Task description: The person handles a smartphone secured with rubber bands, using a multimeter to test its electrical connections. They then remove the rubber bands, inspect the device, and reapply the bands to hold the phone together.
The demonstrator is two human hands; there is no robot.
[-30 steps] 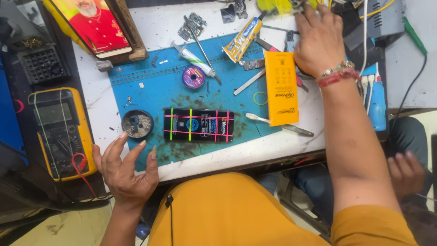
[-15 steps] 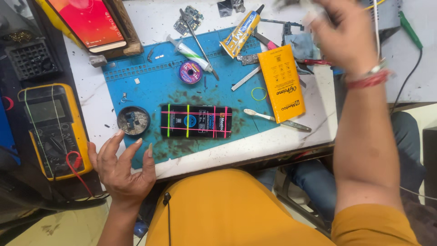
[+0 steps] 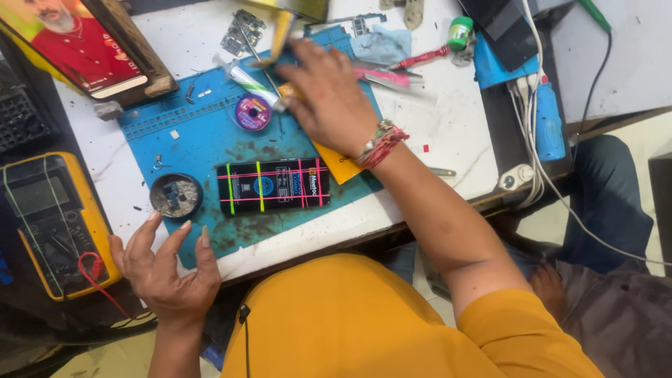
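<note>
Head view is showing a pretty cluttered repair bench. The right hand (image 3: 329, 98) is reaching across the blue work mat (image 3: 189, 129) and coming down on a yellow glue tube (image 3: 282, 33) that's lying near the mat's far edge. The tube is motion-blurred, so I cannot tell whether the fingers are actually closing on it or just touching it; they're looking loosely curled over its lower end, with the rest of the tube sticking out past the fingertips toward the far side of the table.

The left hand (image 3: 168, 269) is hovering at the near edge of the mat, fingers spread apart and holding nothing. It's sitting just beside the round black tin (image 3: 176, 195) and near the phone (image 3: 274, 185), which is lying flat on the mat wrapped in pink and green rubber bands.

What could go wrong, as I see it: the right wrist is passing right over an orange card (image 3: 336, 164) and the banded phone, so a sloppy pull back could drag the card or bump the phone. The purple spool (image 3: 253, 112) and the white tube (image 3: 245, 75) are sitting just beside the fingers too, easy to knock. And the yellow multimeter (image 3: 52, 220) with its red lead is close to the left hand, so that could snag.
</note>
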